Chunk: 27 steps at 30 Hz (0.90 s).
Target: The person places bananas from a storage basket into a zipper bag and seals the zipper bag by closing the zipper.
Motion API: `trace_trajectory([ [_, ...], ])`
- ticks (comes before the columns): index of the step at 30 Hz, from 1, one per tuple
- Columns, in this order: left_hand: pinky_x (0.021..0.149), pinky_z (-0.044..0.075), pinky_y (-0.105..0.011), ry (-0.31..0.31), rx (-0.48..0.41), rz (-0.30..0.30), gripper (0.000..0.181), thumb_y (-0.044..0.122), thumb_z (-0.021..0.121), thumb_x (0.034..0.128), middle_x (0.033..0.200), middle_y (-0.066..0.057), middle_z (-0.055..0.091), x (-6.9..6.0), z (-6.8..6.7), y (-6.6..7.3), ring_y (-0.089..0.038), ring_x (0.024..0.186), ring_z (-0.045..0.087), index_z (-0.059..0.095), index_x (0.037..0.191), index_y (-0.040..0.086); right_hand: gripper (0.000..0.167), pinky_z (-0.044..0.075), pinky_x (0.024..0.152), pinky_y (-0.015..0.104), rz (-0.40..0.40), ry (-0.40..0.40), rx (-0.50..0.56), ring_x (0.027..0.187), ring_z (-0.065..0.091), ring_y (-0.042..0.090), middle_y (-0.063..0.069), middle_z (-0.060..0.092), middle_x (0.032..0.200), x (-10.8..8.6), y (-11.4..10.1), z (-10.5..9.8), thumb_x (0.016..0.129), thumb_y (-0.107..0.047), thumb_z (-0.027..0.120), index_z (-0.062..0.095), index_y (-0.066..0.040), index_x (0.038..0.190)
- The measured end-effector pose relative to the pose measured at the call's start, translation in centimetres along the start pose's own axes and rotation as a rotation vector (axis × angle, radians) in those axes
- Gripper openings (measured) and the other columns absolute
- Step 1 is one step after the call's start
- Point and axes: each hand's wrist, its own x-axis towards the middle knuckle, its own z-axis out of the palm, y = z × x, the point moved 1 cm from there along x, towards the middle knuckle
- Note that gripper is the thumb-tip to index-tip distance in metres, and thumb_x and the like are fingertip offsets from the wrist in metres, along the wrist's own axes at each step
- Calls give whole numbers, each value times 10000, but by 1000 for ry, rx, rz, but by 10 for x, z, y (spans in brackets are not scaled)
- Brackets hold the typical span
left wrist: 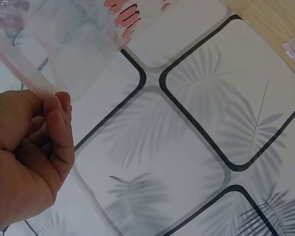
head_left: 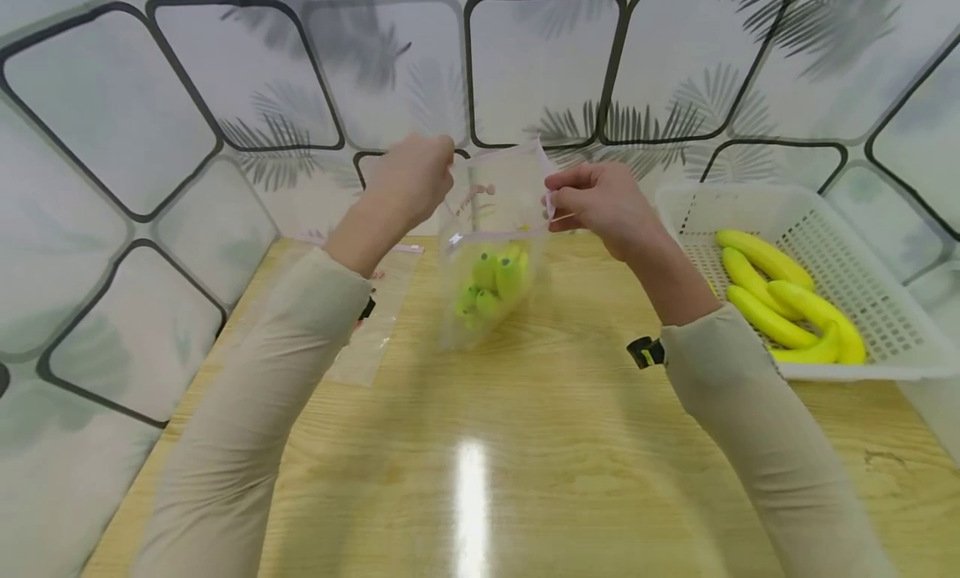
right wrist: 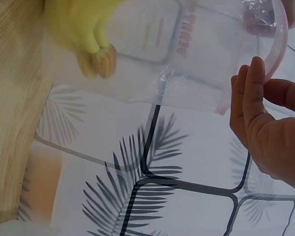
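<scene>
Between my hands hangs a clear zip bag (head_left: 487, 219) with yellow-green bananas (head_left: 495, 279) bunched low inside it. Its mouth is spread apart. My left hand (head_left: 415, 178) pinches one upper corner; in the left wrist view the thumb and fingers (left wrist: 59, 110) close on the pinkish zip strip (left wrist: 19, 66). On the other side my right hand (head_left: 600, 203) pinches the opposite edge of the mouth, and the right wrist view shows thumb and fingertips (right wrist: 255, 73) on the strip. Through the film in that view, banana ends (right wrist: 96, 54) show blurred.
A white perforated basket (head_left: 892, 269) with several yellow bananas (head_left: 795, 311) stands at the right. Another clear zip bag (head_left: 375, 336) lies flat on the wooden table (head_left: 555, 444), partly behind my left forearm. Patterned cloth (head_left: 390, 61) rises behind the table.
</scene>
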Motion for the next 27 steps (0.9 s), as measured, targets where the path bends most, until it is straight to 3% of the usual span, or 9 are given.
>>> trace_trajectory([
  [5, 840, 516, -430, 63, -50, 0, 240, 67, 419, 1009, 1063, -189, 669, -3, 0, 1, -317, 891, 618, 607, 1126, -26, 336, 604, 685, 251, -5, 9, 17, 682, 650, 98, 71, 656, 905, -1, -3, -1, 935, 32, 565, 570, 166, 1244],
  [9, 749, 476, -386, 56, -116, -1, 285, 115, 426, 1007, 1004, -171, 659, -7, 2, 4, -262, 749, 540, 593, 1195, -20, 335, 602, 687, 247, 8, 3, 19, 684, 640, 103, 35, 644, 868, -4, -5, -1, 942, 40, 560, 560, 165, 1253],
  [13, 746, 475, -379, 49, -145, -15, 324, 108, 442, 994, 1081, -180, 664, -10, 3, 3, -256, 784, 562, 575, 1262, -16, 333, 603, 692, 247, 4, 12, 27, 688, 647, 113, 67, 646, 901, -5, -6, -1, 945, 45, 562, 559, 166, 1256],
  [16, 725, 477, -382, 77, -166, -12, 312, 75, 449, 983, 1111, -196, 670, -11, 3, -1, -276, 812, 587, 594, 1240, -26, 343, 602, 698, 245, 2, 17, 21, 685, 657, 115, 124, 633, 979, -5, -6, -2, 949, 37, 561, 556, 162, 1269],
  [21, 626, 406, -333, 130, -184, -18, 277, 68, 459, 971, 978, -176, 680, -14, 4, -6, -238, 667, 528, 631, 1170, -20, 354, 602, 700, 250, 18, 48, 14, 668, 669, 116, 157, 609, 1073, -8, -9, -7, 962, -10, 561, 567, 123, 1291],
  [27, 556, 353, -307, 114, -218, -45, 239, 92, 448, 977, 776, -118, 592, -19, 9, -10, -181, 533, 428, 625, 1111, 5, 315, 603, 683, 254, 7, 71, 73, 683, 658, 133, 118, 598, 1033, -7, -1, -7, 974, -25, 561, 580, 106, 1260],
])
